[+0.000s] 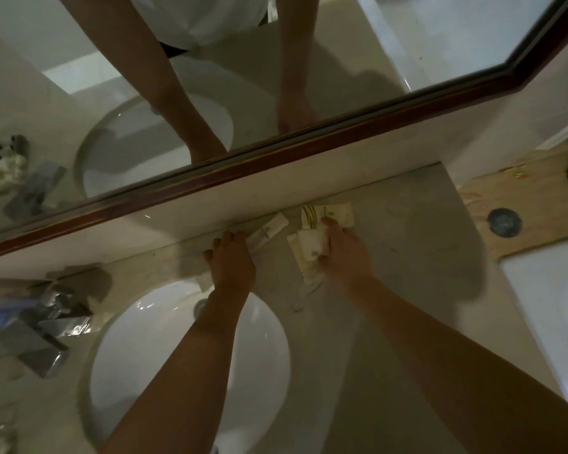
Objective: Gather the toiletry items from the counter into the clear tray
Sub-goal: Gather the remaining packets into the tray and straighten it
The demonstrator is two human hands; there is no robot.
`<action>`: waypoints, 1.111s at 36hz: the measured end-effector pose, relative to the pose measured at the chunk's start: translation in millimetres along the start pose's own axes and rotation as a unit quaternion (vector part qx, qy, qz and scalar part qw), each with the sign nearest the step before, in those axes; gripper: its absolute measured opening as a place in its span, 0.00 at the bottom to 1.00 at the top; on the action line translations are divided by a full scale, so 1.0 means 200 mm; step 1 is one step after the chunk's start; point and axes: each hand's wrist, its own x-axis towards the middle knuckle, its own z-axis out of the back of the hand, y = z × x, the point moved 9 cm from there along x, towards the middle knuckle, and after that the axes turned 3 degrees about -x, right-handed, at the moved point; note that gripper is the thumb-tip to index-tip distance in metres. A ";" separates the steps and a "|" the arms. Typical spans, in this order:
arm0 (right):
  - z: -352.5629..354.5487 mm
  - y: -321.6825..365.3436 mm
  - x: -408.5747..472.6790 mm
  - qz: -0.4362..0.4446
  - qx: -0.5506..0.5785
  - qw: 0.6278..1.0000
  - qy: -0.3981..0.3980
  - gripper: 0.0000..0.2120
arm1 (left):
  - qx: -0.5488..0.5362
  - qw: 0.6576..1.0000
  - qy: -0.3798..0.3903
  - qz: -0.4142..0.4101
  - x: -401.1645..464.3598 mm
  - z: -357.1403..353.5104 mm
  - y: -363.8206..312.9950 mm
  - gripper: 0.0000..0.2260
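Both my hands are at the back of the beige counter [407,257], close under the mirror. My left hand [232,260] has its fingers curled on the lower end of a long white sachet [269,229] that lies against the backsplash. My right hand [343,249] grips a small stack of cream toiletry packets [309,247]. Its fingertips reach a flat cream packet with yellow stripes [336,214] lying just beyond. The clear tray shows only dimly at the far left edge [0,312], with blue and grey contents that are blurred.
A white oval sink [164,355] lies under my left forearm, with a chrome tap [46,322] at its left. A red-brown framed mirror [276,158] runs along the back. A wooden board [522,204] sits right of the counter.
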 end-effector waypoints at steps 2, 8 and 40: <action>0.01 0.00 -0.02 -0.011 0.054 0.998 -0.001 0.34 | 0.007 1.000 0.000 -0.003 -0.01 0.01 0.00 0.17; 0.04 -0.02 -0.07 -0.038 0.145 0.988 0.019 0.36 | -0.003 1.000 0.001 -0.010 -0.07 0.05 -0.01 0.14; -0.73 1.47 -1.25 0.053 0.151 0.987 0.026 0.21 | -0.156 0.985 0.066 0.022 -1.10 0.35 1.94 0.09</action>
